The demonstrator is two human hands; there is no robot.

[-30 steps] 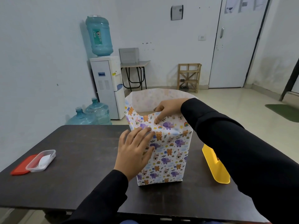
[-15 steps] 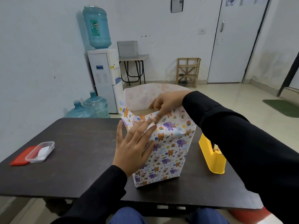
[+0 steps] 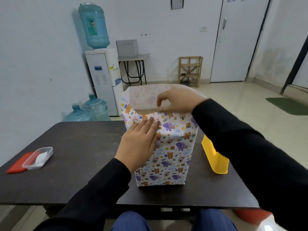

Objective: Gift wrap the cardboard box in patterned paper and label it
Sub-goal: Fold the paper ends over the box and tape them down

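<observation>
The dark table (image 3: 80, 164) took up most of the space before the seated person, and the cardboard box (image 3: 146, 111) stood upright near its middle, sheathed in patterned paper (image 3: 173, 152) printed with elephants, bears and rainbows. Only a thin brown strip of the box's top edge showed — the paper rose past it as an open collar, pale on its inner face.

The left hand (image 3: 140, 142) lay flat against the near face of the wrapped box, palm on the paper, fingers extended and close together, tips reaching up toward the fold line; it was pressing, not gripping. Above it and slightly beyond, the right hand (image 3: 178, 101) came in over the top from the right side, thumb and forefinger pinched on the near upper edge of the paper where it met the box rim, the remaining fingers curled.

Just beyond the right forearm, a yellow plastic holder (image 3: 215, 157) sat on the table, close beside the box. Well away from the left hand, toward the table's left edge, a clear plastic container (image 3: 38, 158) rested touching a red lid (image 3: 16, 165).
</observation>
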